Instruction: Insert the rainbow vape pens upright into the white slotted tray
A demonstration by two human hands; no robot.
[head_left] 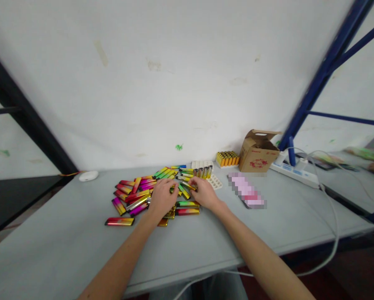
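Note:
A heap of shiny metallic-coloured lighters (138,195) in red, yellow, purple and green lies on the grey table. Over the heap's right part, my left hand (162,198) has its fingers curled in, with the end of a yellow lighter (172,190) showing between them. My right hand (204,193) pinches a gold lighter (189,186) beside the heap, pointing toward my left hand. Just behind it is a white tray (216,182) with round holes, where several lighters (205,171) stand upright in a row. The fingers hide part of the heap.
Farther right stand a block of upright orange lighters (227,159) and an open cardboard box (258,156). A blurred pink phone-like object (247,190) lies in front. A white power strip (296,175) with cables and a white mouse-like object (88,176) flank the work area.

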